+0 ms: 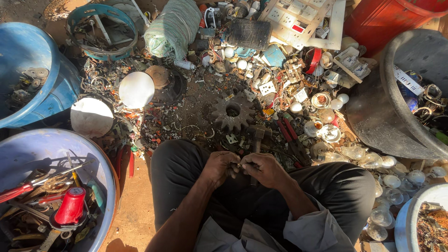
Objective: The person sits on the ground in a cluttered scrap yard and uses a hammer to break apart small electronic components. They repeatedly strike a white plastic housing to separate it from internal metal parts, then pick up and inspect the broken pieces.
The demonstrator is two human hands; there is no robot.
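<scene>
— Both hands meet over the lap: the left hand (220, 166) and the right hand (262, 169) are pressed together around a small metal piece (239, 165), pinched between the fingertips of both (too small to say what it is).

— Why so close to the body?

— Probably for steadiness; the forearms angle inward from the knees, wrists bent, knuckles facing far.

— And around them?

— Just beyond the hands lies a hammer (257, 135), farther off a rusty gear (232, 112). Near left sits a blue basin (100, 161) holding tools, kept within reach, I'd judge; glass bulbs (371, 161) are heaped at right.
</scene>
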